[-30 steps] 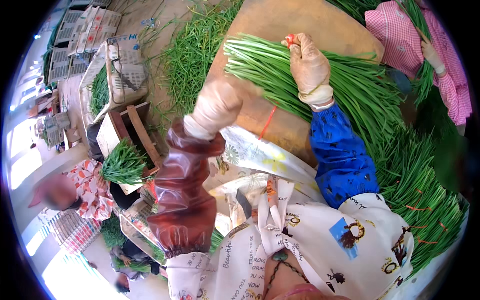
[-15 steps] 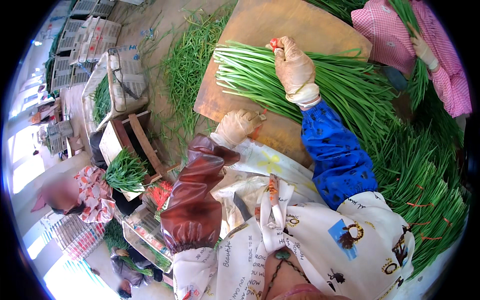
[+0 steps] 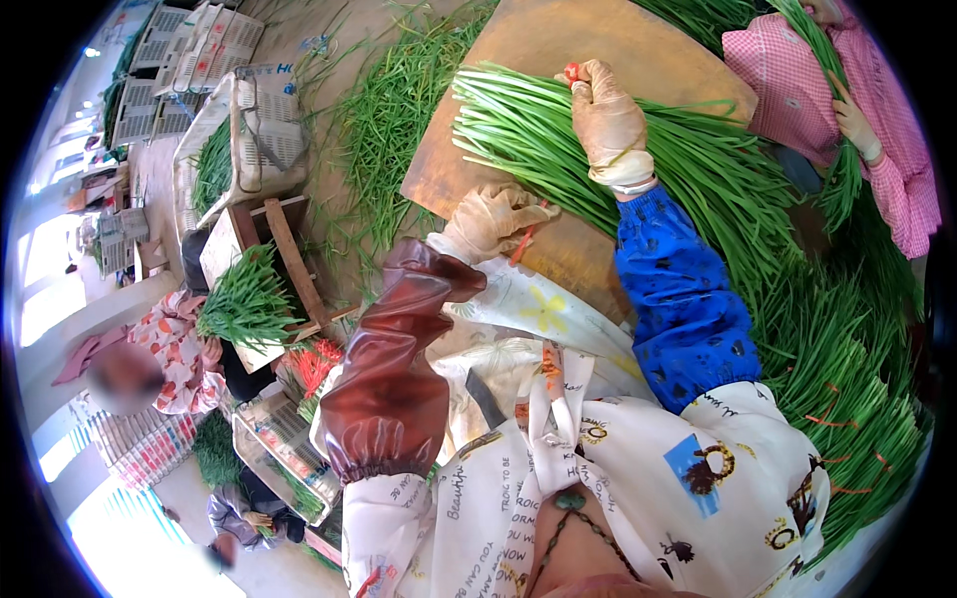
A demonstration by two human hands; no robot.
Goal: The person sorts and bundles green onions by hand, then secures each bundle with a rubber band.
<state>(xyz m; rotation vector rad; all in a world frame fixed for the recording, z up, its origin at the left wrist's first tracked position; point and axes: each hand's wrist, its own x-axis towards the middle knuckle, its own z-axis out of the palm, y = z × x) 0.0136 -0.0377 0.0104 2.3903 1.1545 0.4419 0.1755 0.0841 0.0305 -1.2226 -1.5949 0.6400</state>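
Observation:
A bunch of garlic chives [image 3: 508, 112] lies across a tan, worn board [image 3: 558, 32], pale stem ends to the left and leaves to the right. My right hand [image 3: 610, 125], in a stained pale glove and blue sleeve, rests over the bunch, closed on a red tie [image 3: 571, 73] at its far side. On the near side, my gloved left hand [image 3: 483, 221], below a brown sleeve, pinches a red tie end [image 3: 543, 205]; a red tail hangs beneath its fingers. Whether both red pieces join under the bunch is hidden.
Loose chives [image 3: 384, 149] litter the floor left of the board. Tied bunches [image 3: 857, 429] are heaped at right. A co-worker in pink check [image 3: 783, 85] holds chives at far right. Plastic crates [image 3: 269, 140], a wooden stool-like frame [image 3: 289, 259] and other people sit at left.
The whole view has shifted slightly, so the board appears farther right and higher. My left hand has turned a little, its fingers still on the red tie. The right hand keeps its grip.

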